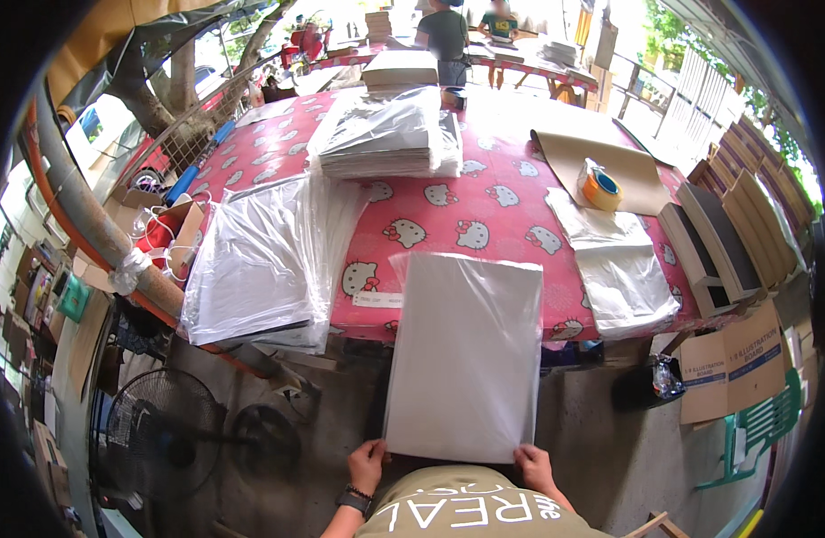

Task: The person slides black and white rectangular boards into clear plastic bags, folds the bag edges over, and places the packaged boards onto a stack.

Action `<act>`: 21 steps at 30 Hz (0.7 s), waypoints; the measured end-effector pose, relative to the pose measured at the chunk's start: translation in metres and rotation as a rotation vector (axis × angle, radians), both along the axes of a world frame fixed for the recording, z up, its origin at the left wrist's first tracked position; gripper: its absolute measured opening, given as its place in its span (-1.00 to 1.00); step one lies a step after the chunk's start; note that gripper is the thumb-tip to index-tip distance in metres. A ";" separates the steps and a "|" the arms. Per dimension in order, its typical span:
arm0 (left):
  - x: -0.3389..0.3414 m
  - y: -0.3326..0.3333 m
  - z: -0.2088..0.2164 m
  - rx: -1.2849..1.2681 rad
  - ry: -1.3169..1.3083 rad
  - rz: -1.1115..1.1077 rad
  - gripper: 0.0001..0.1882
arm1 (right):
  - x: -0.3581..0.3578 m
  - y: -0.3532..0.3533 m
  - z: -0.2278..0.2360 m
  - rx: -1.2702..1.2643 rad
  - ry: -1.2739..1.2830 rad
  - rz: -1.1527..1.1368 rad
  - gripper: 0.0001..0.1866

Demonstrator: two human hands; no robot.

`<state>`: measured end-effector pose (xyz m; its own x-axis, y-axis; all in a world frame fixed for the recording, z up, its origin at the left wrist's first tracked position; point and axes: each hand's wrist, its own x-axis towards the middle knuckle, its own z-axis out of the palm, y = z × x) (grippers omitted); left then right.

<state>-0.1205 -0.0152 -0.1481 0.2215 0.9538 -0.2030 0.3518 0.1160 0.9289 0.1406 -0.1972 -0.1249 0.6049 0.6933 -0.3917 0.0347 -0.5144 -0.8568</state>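
A large white board (463, 359) in a clear plastic sleeve lies partly on the table, its near end reaching out over the edge toward my body. My left hand (367, 468), with a dark band and beads at the wrist, is closed on its near left corner. At the near right corner my right hand (532, 466) pinches the sleeve's edge. A pile of plastic-wrapped white sheets (264, 255) lies left of the board. To the right is a stack of flat clear plastic bags (617, 269). A ruler-like white strip (377, 299) shows beside the board's left edge.
The table has a pink patterned cover (435, 220). Farther back stand a wrapped stack (376, 143) and a tape roll (600, 190) on brown paper (641, 170). A floor fan (166, 430) is at lower left, an opened carton (730, 368) at right. Two people work beyond.
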 end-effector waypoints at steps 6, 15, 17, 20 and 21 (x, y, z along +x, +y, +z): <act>0.055 0.049 0.037 -0.051 -0.498 0.346 -0.78 | 0.013 0.073 0.037 0.453 0.460 -0.325 -0.80; 0.083 0.081 0.082 0.561 -0.165 0.188 -0.84 | 0.045 0.134 0.053 0.719 0.339 -0.482 -0.76; 0.097 0.075 0.098 0.949 0.104 -0.084 -0.65 | 0.047 0.141 0.048 0.746 0.299 -0.495 -0.85; 0.140 0.062 0.120 0.958 0.208 -0.534 -0.33 | 0.048 0.143 0.048 0.790 0.268 -0.494 -0.94; 0.151 0.062 0.124 1.003 0.325 -0.637 -0.27 | 0.043 0.144 0.050 0.772 0.226 -0.457 -0.94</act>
<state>0.0305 0.0471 -0.0245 0.7802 0.4596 0.4243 0.3160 -0.8750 0.3668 0.1837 -0.0531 -0.0748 0.8494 0.5241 -0.0619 -0.2403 0.2797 -0.9295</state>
